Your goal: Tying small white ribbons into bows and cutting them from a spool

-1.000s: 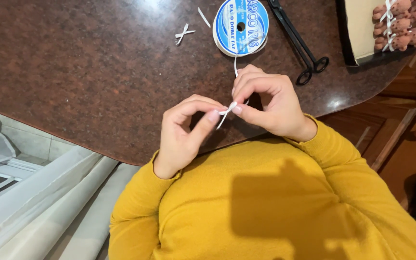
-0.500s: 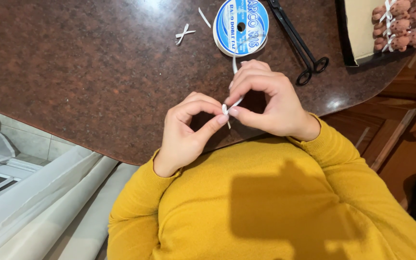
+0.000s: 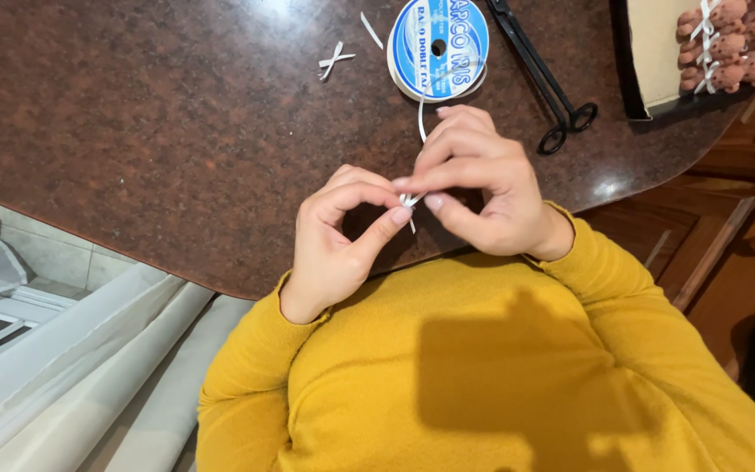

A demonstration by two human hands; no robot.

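Note:
Both hands meet over the front edge of a dark brown stone counter. My left hand pinches a thin white ribbon between thumb and forefinger. My right hand pinches the same ribbon from the other side, its forefinger stretched across to touch the left fingertips. A short tail hangs below the pinch. From my right hand the ribbon runs up to a round blue-and-white spool lying flat on the counter.
Black scissors lie right of the spool. A small tied white bow and a ribbon scrap lie to its left. A tray with several pink figures is at the top right. Wooden drawers stand at the right.
My right forefinger has reached left across the ribbon to the left fingertips. The ribbon between the hands has bunched into a small fold and its hanging tail has shortened.

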